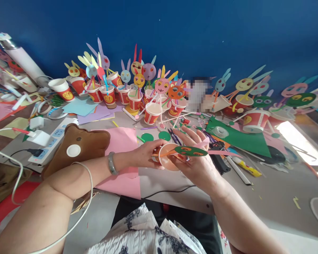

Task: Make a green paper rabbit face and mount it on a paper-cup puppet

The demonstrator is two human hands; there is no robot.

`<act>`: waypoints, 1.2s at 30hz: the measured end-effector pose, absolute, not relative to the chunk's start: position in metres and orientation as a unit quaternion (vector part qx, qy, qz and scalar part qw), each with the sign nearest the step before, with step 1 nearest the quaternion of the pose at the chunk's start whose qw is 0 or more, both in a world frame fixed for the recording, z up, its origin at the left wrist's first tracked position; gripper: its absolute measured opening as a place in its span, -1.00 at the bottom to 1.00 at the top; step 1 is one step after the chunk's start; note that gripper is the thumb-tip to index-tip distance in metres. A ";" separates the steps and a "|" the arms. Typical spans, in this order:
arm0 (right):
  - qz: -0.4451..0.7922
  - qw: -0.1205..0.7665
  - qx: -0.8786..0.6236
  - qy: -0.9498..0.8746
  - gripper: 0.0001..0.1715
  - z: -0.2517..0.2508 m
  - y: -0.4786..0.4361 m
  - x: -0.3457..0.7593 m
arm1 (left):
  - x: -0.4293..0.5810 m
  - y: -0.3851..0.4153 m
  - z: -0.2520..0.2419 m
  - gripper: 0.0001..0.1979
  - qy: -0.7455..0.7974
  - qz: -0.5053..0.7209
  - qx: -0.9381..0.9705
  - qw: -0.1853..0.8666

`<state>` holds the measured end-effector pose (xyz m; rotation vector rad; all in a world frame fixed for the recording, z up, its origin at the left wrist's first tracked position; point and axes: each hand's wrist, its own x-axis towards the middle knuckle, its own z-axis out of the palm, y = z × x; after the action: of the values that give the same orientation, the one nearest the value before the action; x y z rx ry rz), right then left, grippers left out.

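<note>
My left hand (148, 153) is wrapped round the side of a red-and-white paper cup (167, 166), tilted so its open mouth faces me. An orange paper strip runs from the cup to a green paper face (189, 151) with cut-out eyes. Two pink paper ears (222, 153) stick out from the face toward the right. My right hand (201, 167) is at the cup's right side, its thumb over the rim and its fingers stretched out beyond the face. The face partly hides these fingers.
Finished paper-cup figures (152, 113) line the blue wall. Pink paper (122, 183), a brown cushion (76, 144) and a power strip (53, 141) lie left. Green paper (243, 139), pens (174, 137) and a yellow cutter (247, 167) lie right. A white cable (88, 197) crosses my left arm.
</note>
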<state>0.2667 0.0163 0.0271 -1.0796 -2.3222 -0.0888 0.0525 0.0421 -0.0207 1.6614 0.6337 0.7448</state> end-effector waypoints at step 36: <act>0.019 0.289 -0.427 -0.857 -0.65 0.024 0.017 0.266 | 0.052 0.039 -0.011 -0.41 0.274 0.306 0.703 0.580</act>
<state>0.2657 0.0169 0.0238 -1.1387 -2.2859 0.0506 0.0515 0.0386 -0.0112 1.6427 0.6410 0.7156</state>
